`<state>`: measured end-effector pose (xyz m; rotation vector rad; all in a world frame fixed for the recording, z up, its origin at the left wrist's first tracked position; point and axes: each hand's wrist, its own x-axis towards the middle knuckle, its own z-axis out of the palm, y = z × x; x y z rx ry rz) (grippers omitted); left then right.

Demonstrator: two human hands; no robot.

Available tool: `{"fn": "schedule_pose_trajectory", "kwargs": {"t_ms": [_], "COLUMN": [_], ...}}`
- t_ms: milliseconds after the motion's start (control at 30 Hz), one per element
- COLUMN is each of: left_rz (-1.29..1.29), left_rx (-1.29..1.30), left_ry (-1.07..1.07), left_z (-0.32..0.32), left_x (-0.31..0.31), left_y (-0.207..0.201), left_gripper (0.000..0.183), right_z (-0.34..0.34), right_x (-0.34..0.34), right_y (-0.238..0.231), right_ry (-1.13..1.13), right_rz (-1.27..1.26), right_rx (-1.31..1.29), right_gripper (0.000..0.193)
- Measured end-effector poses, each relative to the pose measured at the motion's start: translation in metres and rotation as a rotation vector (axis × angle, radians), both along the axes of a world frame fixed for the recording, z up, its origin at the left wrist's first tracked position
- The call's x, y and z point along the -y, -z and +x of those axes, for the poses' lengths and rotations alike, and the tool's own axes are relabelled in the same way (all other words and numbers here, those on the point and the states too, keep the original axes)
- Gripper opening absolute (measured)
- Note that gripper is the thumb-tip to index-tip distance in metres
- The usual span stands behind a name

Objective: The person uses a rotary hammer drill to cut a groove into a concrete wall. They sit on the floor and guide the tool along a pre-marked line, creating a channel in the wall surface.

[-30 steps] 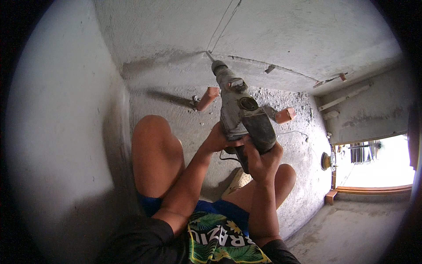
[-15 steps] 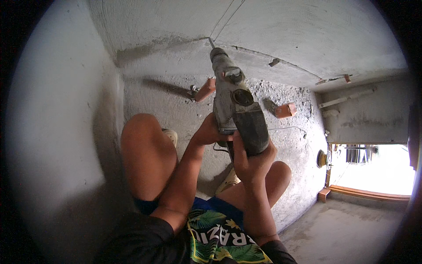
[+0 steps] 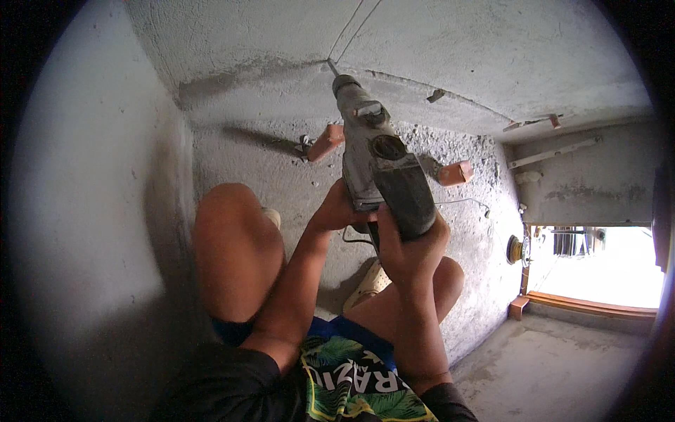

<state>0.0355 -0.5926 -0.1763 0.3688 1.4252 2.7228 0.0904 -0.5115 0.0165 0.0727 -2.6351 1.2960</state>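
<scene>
A dusty grey and black rotary hammer drill [image 3: 365,137] points away from me at the wall [image 3: 232,42]. Its bit [image 3: 332,67] meets the wall at the lower end of two thin lines marked on the plaster. My left hand [image 3: 337,209] is closed under the drill's body, its fingers partly hidden beneath it. Around the rear handle, my right hand [image 3: 416,246] is wrapped, the thumb on the near side; the trigger is out of sight. A power cord hangs below the handle.
Two orange brick pieces [image 3: 326,143] [image 3: 455,173] lie on the rubble-strewn floor [image 3: 302,183]. A chased groove [image 3: 464,102] runs rightward along the wall. Far right are a wire spool [image 3: 516,250] and a bright doorway [image 3: 598,271]. A side wall [image 3: 91,197] stands close on my left.
The drill's rear end has swung slightly to the right with my right hand. Its bit stays at about the same spot on the wall. Both hands keep their grip.
</scene>
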Motion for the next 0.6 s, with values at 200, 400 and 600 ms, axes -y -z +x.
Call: {"fn": "schedule_pose_trajectory", "kwargs": {"t_ms": [200, 400, 600], "left_rz": [-0.005, -0.039, -0.065], "left_rx": [0.023, -0.013, 0.04], "left_ry": [0.006, -0.006, -0.001], "left_z": [0.0, 0.004, 0.018], "left_x": [-0.002, 0.006, -0.01], "left_y": [-0.017, -0.046, -0.05], "left_gripper": [0.079, 0.076, 0.077], "right_z": [-0.008, -0.011, 0.002], "right_x": [0.006, 0.0, -0.011], "right_y": [-0.032, -0.031, -0.049], "right_ry": [0.026, 0.102, 0.078], "right_rz": [0.088, -0.078, 0.003], "right_rx": [0.112, 0.1, 0.133], "right_gripper": [0.024, 0.024, 0.027]}}
